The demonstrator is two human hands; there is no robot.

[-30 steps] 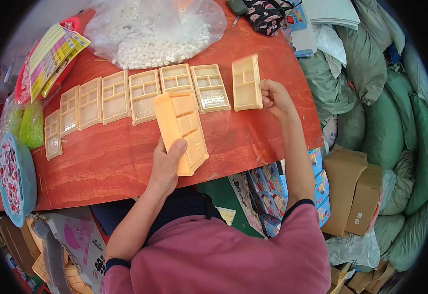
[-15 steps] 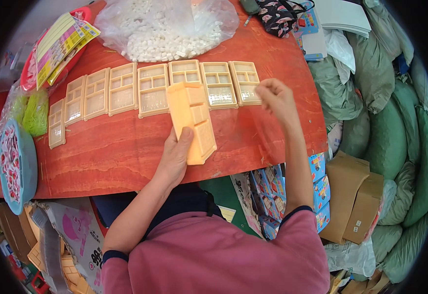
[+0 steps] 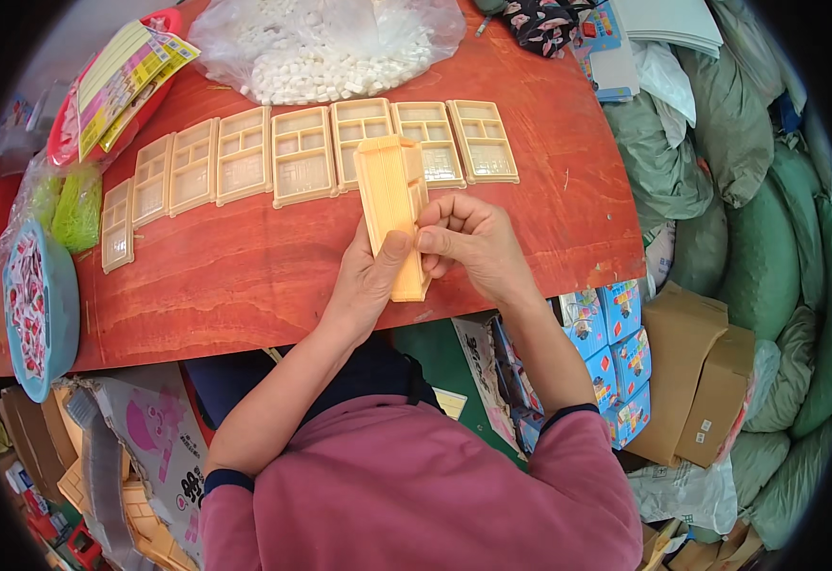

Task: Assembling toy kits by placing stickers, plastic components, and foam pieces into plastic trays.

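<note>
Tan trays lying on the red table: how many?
8 in a row, left to right: first, second, third, fourth, fifth, sixth and seventh (both partly behind the held stack), eighth.

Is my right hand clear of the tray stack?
No, your right hand touches the tray stack held in your left hand.

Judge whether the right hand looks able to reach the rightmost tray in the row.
Probably yes: only a strip of red tabletop shows between the right hand and the rightmost tray, though that hand would first have to leave the tray stack.
</note>
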